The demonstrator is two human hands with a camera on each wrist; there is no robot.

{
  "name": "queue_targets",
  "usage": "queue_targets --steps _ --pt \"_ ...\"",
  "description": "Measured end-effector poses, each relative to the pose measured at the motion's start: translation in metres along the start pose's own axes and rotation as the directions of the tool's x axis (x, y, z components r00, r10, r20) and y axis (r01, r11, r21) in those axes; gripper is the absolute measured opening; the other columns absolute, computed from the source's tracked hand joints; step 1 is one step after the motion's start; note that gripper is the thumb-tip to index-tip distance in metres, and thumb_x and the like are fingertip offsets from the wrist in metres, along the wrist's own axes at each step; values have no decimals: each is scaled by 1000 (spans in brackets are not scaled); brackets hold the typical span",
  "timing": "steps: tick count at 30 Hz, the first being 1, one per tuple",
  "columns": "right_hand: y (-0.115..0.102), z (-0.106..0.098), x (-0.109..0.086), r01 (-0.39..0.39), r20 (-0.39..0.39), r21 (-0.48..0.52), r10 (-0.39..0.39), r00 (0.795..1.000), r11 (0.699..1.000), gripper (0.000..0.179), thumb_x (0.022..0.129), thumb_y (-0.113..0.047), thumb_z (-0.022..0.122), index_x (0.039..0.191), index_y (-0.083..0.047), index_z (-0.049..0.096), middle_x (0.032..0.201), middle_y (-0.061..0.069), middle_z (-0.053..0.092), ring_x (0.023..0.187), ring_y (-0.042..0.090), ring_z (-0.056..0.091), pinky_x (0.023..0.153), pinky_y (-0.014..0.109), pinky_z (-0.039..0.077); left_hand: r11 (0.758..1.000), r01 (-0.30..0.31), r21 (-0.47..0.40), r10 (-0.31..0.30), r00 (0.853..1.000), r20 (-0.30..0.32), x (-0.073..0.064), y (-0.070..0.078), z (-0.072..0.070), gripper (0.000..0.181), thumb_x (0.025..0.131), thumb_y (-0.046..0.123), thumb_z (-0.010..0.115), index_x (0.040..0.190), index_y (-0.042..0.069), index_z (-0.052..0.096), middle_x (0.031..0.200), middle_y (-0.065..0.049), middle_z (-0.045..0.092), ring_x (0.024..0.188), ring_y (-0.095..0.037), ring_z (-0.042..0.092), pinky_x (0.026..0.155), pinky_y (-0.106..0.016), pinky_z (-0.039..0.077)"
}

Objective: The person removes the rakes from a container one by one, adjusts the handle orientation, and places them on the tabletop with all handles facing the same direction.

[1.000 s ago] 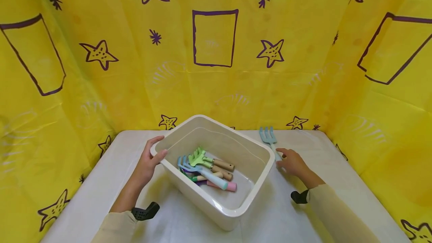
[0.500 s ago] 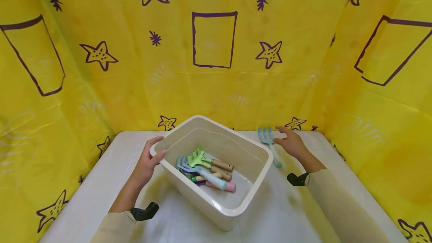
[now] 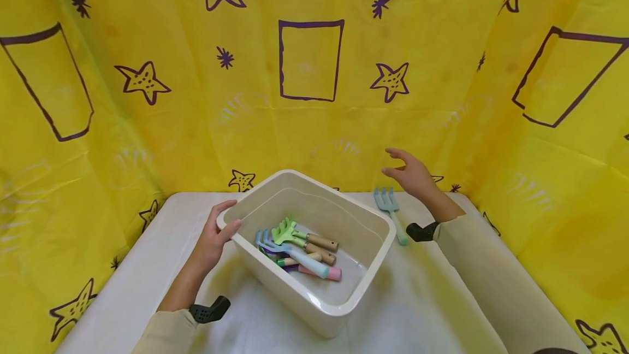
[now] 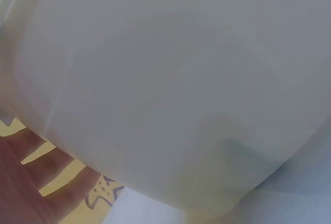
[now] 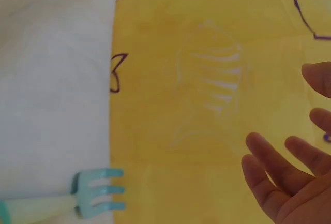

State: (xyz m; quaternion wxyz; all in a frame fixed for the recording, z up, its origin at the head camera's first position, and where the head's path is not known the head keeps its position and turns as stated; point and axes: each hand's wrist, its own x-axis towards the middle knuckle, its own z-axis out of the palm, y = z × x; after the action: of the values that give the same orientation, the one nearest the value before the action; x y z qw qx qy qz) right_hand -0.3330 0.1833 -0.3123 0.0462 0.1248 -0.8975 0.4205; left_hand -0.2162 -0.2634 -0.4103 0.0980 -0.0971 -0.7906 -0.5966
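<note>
My left hand (image 3: 212, 240) grips the left corner of a cream plastic bin (image 3: 285, 284), thumb over its rim and fingers outside. In the left wrist view, the bin's pale wall (image 4: 170, 89) fills most of the picture. Inside lie toy garden tools: green rakes with wooden handles (image 3: 322, 242), a light-blue rake (image 3: 307, 261), a pink handle (image 3: 334, 273) and others partly hidden. My right hand (image 3: 411, 176) is raised with fingers spread and holds nothing. Below it, a light-blue hand fork (image 3: 388, 204) lies on the table, right of the bin.
The white table (image 3: 422, 288) ends at a yellow cloth backdrop (image 3: 309, 135) drawn with starfish and frames, which also closes both sides. Black straps with cameras sit on my left wrist (image 3: 211, 310) and right wrist (image 3: 421, 232).
My right hand has left the fork's handle, moving up and away toward the backdrop. The fork stays on the table. My left hand and the bin keep their places.
</note>
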Motion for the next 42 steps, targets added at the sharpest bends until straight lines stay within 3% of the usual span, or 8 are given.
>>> queue_targets --steps 5,14,20,24,30,35,39,42 --pt "-27 8 10 68 6 71 -68 998 995 66 95 -22 64 152 -18 32 150 17 35 118 39 54 91 52 47 1000 5 15 -4 1000 -12 -1 -1 -1 56 100 23 54 148 13 28 148 -18 33 122 -40 48 92 -47 46" --pt "-58 44 17 212 99 191 -234 967 958 66 92 -18 68 150 -20 35 144 15 42 111 33 59 87 47 51 1000 -6 -6 6 1000 -13 -2 -1 -1 56 100 19 53 149 11 27 149 -18 31 125 -38 44 89 -27 47" --pt "-78 73 20 225 214 349 -311 926 910 65 93 -12 66 150 -16 34 137 16 47 106 34 62 87 49 50 1000 1 3 -1 1000 -21 -2 -1 -1 56 99 20 53 148 12 27 150 -17 28 126 -39 43 95 -46 43" --pt "-83 92 19 150 310 466 -319 896 872 65 93 -10 64 150 -17 33 137 16 48 106 36 62 91 52 47 1000 6 3 -6 1000 -18 -1 -3 0 56 100 22 53 148 12 27 150 -17 29 125 -41 45 96 -55 41" --pt "-83 113 19 71 429 523 -334 839 849 62 96 -12 60 151 -16 31 142 18 45 111 35 59 94 51 45 1000 13 -7 -13 1000 -4 1 -4 2 56 100 23 53 148 13 27 149 -17 31 124 -40 47 95 -53 43" --pt "-91 122 18 44 476 555 -360 802 831 61 96 -13 57 151 -16 31 139 15 49 107 30 61 94 51 45 1000 -3 4 3 1000 -6 2 -2 1 55 100 24 52 148 12 27 149 -17 31 123 -41 47 94 -50 45" --pt "-96 132 18 33 543 530 -369 754 848 62 97 -15 56 152 -15 27 142 16 46 111 29 59 96 52 44 1000 1 13 -1 1000 -14 1 0 0 56 100 25 52 148 13 26 149 -16 30 123 -40 46 94 -49 44" --pt "-94 141 16 17 649 439 -330 685 898 63 97 -20 55 153 -15 26 144 15 44 116 27 56 97 53 42 1000 6 -1 -6 1000 -10 1 -1 1 57 100 25 53 148 14 25 150 -15 29 125 -38 45 95 -50 43"
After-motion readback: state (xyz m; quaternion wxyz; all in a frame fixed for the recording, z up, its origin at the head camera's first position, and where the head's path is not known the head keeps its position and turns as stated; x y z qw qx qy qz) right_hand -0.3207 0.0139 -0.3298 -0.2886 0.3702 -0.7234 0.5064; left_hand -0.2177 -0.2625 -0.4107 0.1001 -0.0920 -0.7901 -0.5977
